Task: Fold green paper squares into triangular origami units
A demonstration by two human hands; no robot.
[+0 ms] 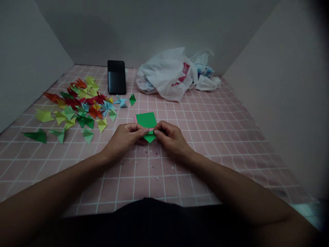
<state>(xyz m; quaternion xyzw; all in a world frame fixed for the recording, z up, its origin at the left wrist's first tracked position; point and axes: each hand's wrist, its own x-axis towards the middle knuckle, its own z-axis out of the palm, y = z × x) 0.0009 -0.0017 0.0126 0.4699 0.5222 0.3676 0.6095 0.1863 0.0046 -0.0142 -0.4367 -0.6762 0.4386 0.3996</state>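
Two Thumbs on a Small Green Fold

The green paper (146, 119) lay low in the middle of the table (210, 137), directly in front of the person, with one corner pointing back toward the body. Both hands were on it. The left hand (128, 134) gripped its left side, thumb laid across the top and fingers curled at the lower edge; the right hand (171, 137) pinched its right side between thumb and forefinger. A narrow pink strip (151, 130) showed between the two thumbs, while more pink edged the upper left; whether that was the reverse side or a second layer could not be told.

Good work here seemed to depend on the thumbs sharing the job. One was best kept as an anchor, pressing the layers flat, while the other lined up the edge and ran the crease outward from the middle. Light pressure first, then firm, would have kept the layers from sliding apart. The near corner probably served as the best guide: centred under the fold, it would have shown any skew at once.

The chief risk looked to be the fingertips covering the very edge being matched. Folded paper shapes (73, 103) spread to the left, well apart from the hands, left room for both elbows.
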